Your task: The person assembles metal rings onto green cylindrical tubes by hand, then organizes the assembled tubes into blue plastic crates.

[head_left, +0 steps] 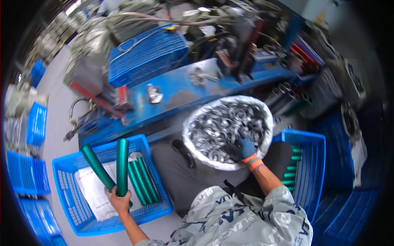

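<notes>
My left hand (119,200) is bare and wrapped round the lower ends of two shiny green metal tubes (122,164), which splay apart above a blue plastic basket (164,205). In that basket several more green tubes (141,180) lie side by side, next to a white printed sheet (88,192). My right hand (247,148), in a blue-grey glove with an orange cuff, reaches into a round tub (269,131) with a white liner. Loose silvery metal rings (221,123) fill the tub. The gloved fingers are blurred and partly lost among the rings.
A blue workbench (176,98) with clamp-like machinery (238,57) runs across beyond the tub. To my right a second blue basket (320,164) holds several green tubes. An upturned-looking blue crate (147,53) sits on the bench's far side. More blue crates (28,172) line the left.
</notes>
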Action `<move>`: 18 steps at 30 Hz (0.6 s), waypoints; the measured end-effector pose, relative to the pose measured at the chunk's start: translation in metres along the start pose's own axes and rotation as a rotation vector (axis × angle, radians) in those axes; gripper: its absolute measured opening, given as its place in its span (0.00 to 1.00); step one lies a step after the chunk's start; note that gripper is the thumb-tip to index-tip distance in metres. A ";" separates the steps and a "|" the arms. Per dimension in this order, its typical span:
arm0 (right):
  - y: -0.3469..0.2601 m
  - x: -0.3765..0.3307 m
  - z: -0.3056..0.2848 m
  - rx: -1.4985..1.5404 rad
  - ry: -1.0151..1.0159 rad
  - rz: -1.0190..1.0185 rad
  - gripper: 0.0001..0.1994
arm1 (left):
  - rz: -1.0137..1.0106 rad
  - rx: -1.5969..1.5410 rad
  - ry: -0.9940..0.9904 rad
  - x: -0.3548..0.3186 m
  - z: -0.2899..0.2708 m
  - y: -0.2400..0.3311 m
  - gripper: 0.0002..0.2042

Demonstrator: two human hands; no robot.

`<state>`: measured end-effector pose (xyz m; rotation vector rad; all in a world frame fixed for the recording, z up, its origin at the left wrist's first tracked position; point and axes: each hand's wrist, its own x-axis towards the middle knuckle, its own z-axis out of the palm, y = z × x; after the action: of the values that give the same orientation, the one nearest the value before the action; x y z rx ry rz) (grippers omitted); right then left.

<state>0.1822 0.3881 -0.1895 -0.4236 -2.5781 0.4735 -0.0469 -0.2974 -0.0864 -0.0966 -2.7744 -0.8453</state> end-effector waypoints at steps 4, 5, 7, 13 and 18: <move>-0.003 -0.012 -0.058 0.306 0.253 0.272 0.21 | 0.457 -0.002 -0.143 0.014 0.005 0.218 0.28; -0.012 -0.017 -0.068 0.531 0.234 0.541 0.18 | 0.581 -0.020 -0.191 0.021 0.005 0.268 0.28; -0.003 -0.027 -0.077 0.812 0.302 0.707 0.15 | 0.825 -0.096 -0.300 0.018 0.030 0.352 0.30; 0.029 -0.065 -0.117 1.072 0.425 0.813 0.21 | 1.038 -0.002 -0.572 -0.050 0.180 0.464 0.33; 0.037 -0.102 -0.119 1.770 0.579 0.910 0.26 | 1.085 0.035 -0.613 -0.080 0.234 0.475 0.33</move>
<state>0.3352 0.4126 -0.1466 -0.7590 -0.5985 2.1134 0.0445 0.2275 -0.0373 -1.8880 -2.5361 -0.4772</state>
